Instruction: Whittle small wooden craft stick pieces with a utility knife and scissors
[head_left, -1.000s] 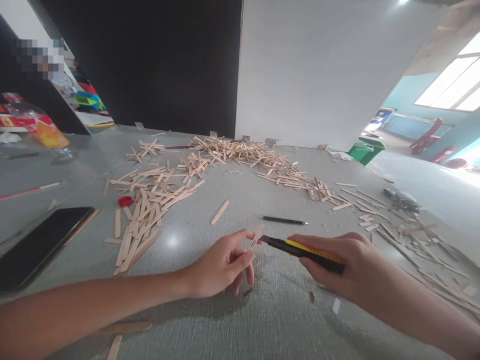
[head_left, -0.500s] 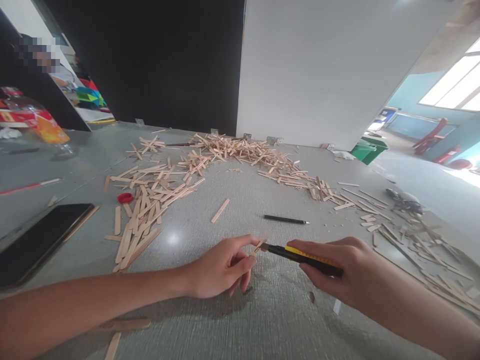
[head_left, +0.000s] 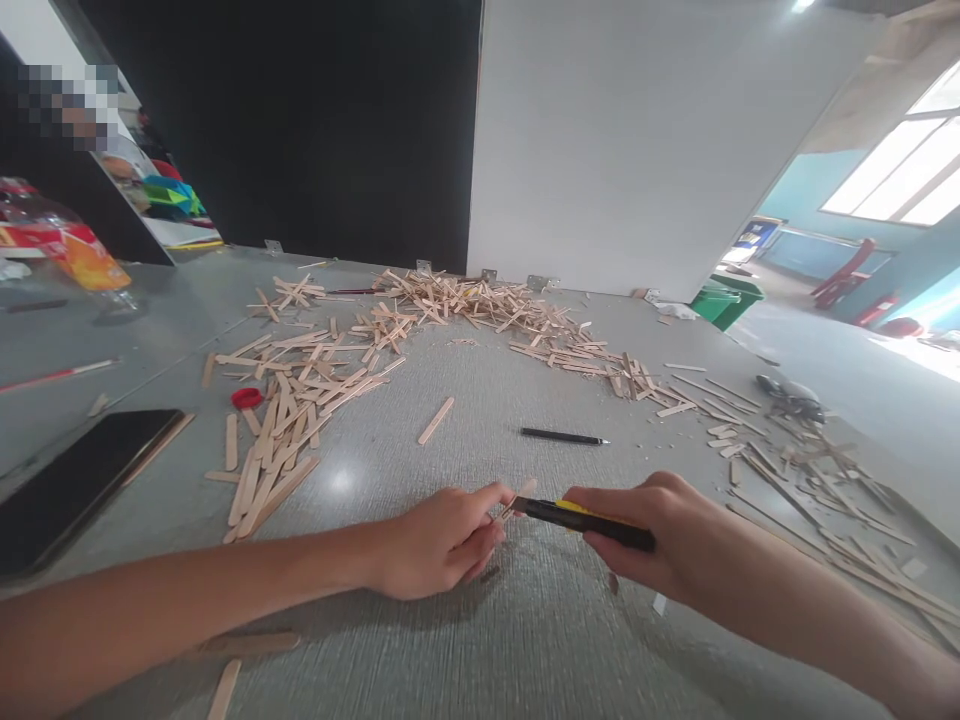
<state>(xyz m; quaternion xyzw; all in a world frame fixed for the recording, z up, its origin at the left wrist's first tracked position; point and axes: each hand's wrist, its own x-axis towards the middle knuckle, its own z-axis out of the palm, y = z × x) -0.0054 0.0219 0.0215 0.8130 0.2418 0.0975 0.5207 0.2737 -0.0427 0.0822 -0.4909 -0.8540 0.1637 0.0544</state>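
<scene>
My left hand [head_left: 439, 540] pinches a small wooden stick piece [head_left: 521, 493] low over the grey table [head_left: 480, 640]. My right hand [head_left: 645, 530] grips a yellow-and-black utility knife [head_left: 577, 520], its tip touching the stick piece. A black pen [head_left: 562, 437] lies just beyond both hands. A single loose stick [head_left: 437, 420] lies further left of the pen.
Heaps of wooden sticks [head_left: 300, 400] spread over the left, the back [head_left: 480, 300] and the right [head_left: 810, 470]. A red cap [head_left: 246, 398] sits among them. A black phone [head_left: 75, 485] lies at the left. A white board [head_left: 637, 150] stands behind.
Both hands have sunk a little towards the table and drawn closer to me, and the stick piece has tilted flatter against the knife tip.
</scene>
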